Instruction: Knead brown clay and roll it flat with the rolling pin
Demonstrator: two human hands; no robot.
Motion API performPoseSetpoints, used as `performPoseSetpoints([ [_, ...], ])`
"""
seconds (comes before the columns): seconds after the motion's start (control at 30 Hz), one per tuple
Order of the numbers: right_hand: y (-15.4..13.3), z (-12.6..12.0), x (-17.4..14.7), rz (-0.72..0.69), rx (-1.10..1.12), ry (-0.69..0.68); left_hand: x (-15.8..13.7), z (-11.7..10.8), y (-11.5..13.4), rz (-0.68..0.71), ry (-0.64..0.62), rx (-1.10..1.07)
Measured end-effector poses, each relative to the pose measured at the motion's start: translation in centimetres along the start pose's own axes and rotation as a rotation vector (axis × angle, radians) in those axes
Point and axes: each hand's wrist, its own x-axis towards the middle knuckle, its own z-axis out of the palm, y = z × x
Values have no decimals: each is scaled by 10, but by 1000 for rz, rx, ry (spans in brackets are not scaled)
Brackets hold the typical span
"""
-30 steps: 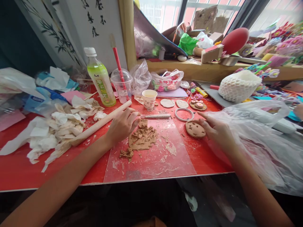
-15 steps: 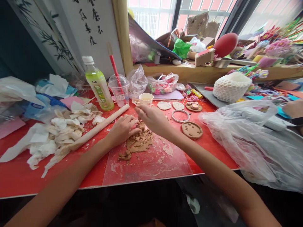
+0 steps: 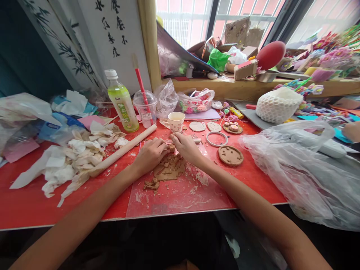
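On a clear sheet (image 3: 180, 202) lies crumbly brown clay (image 3: 169, 170), partly flattened, with a small loose lump (image 3: 152, 184) at its near left. My left hand (image 3: 150, 154) rests at the clay's far left side, its fingers curled round a piece of clay (image 3: 171, 148). Close beside it my right hand (image 3: 187, 149) has its fingers pinched together above the clay. What they hold is hidden. A short pale stick end (image 3: 197, 141) shows behind the right hand; whether it is held I cannot tell. Just beyond the fingertips stands a paper cup (image 3: 176, 120).
A wooden rolling pin (image 3: 123, 150) and crumpled tissues (image 3: 75, 153) lie left. A bottle (image 3: 122, 103) and plastic cup (image 3: 146, 110) stand behind. Right are a ring (image 3: 216, 138), a round clay disc (image 3: 230, 156) and a plastic bag (image 3: 303, 168). Another person's hand (image 3: 351, 131) shows far right.
My right hand has come down from in front of the paper cup to the clay beside my left hand. The cup now shows more fully. The view has shifted slightly.
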Motion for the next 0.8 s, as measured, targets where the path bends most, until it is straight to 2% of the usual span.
performPoseSetpoints([
  [0.3,7,2,-1,-76,88,-180,-1,3,-7,-59,-5,-35],
  [0.4,7,5,-2,-85,97,-200,0,5,-5,-87,-1,-37],
  [0.8,14,11,-2,-129,30,-275,2,3,-4,-295,117,-329],
])
